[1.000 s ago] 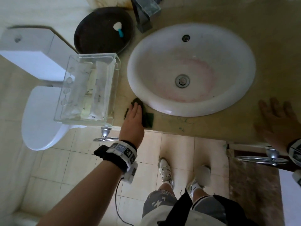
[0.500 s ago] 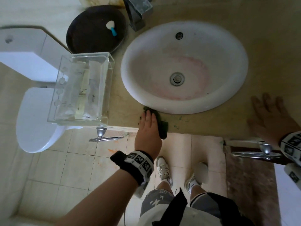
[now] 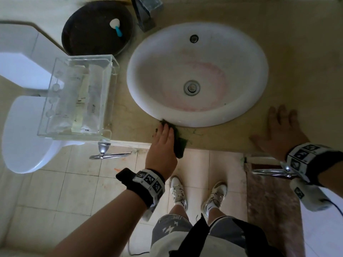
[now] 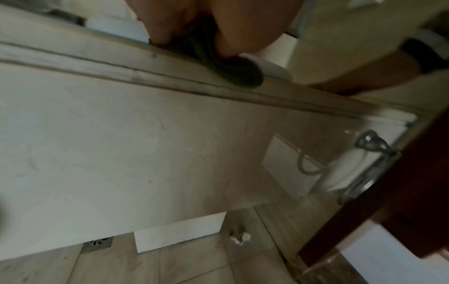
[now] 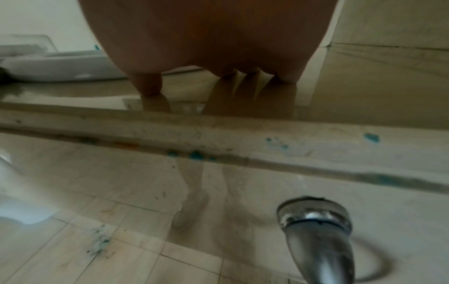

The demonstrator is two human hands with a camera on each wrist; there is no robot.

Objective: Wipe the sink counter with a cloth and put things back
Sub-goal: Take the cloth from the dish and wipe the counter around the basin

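My left hand (image 3: 163,140) lies flat, fingers straight, pressing a dark green cloth (image 3: 179,145) onto the beige counter (image 3: 297,62) at its front edge, just below the white sink's rim (image 3: 133,78). Part of the cloth sticks out to the right of the hand and over the counter's edge. The left wrist view shows the same hand (image 4: 218,26) on top of the cloth (image 4: 233,69) at the edge. My right hand (image 3: 280,128) rests flat on the bare counter right of the sink, fingers spread; from the right wrist its palm (image 5: 211,38) is seen pressed down, holding nothing.
A clear acrylic box (image 3: 79,97) with packets stands on the counter's left end. Behind it a dark round tray (image 3: 89,34) holds a small white and blue item (image 3: 116,27). The faucet (image 3: 146,12) is at the back. Chrome fixtures (image 3: 109,154) hang under the counter; a toilet (image 3: 24,134) is at left.
My left hand slid the cloth to the right along the counter's front edge, from beside the acrylic box to under the sink rim. The right hand stayed flat on the counter.
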